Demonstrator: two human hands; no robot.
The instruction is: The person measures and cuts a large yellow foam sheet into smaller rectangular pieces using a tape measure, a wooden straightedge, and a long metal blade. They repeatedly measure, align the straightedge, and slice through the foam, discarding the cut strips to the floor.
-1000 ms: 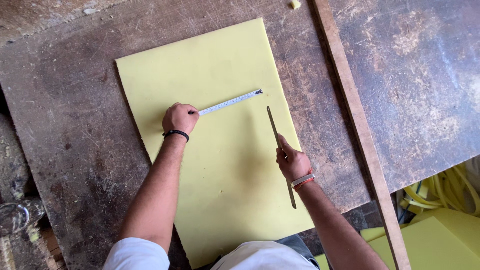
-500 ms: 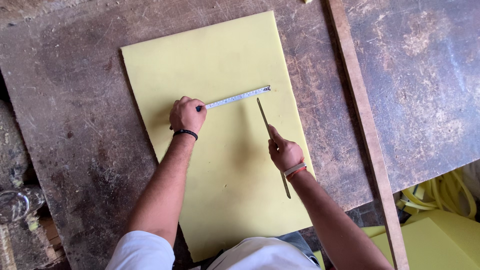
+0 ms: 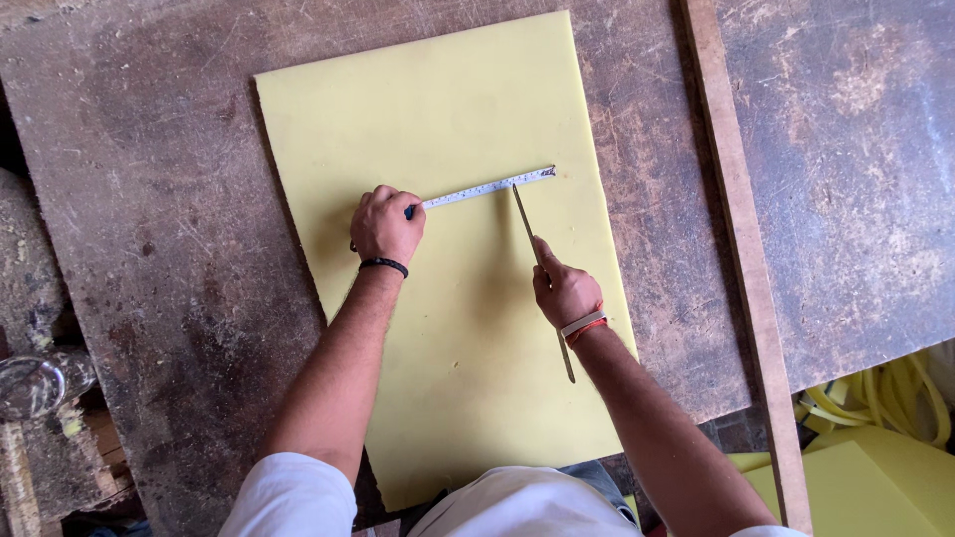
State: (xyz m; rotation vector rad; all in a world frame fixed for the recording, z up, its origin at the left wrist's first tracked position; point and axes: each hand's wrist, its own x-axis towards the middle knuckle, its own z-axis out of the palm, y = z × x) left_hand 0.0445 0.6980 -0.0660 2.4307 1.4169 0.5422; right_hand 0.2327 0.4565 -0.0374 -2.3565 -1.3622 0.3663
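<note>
Left hand (image 3: 386, 225) gripped a tape measure (image 3: 484, 186) on yellow foam sheet (image 3: 438, 109), right hand (image 3: 563, 289) fingers closed round a long blade (image 3: 527, 221), worn bench (image 3: 149, 199) beneath.

The sheet (image 3: 448, 328) looks like matt, smooth yellow foam. The table (image 3: 169, 229) is rough, stained, worn wood, the batten (image 3: 741, 268) on its right bare wood. The tape (image 3: 487, 186) and blade (image 3: 525, 224) look metal.

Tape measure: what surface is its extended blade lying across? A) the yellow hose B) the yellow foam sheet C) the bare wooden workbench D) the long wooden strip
B: the tape measure runs from the left hand rightward, flat across the yellow foam sheet, its tip near the thin blade held in the right hand.
</note>
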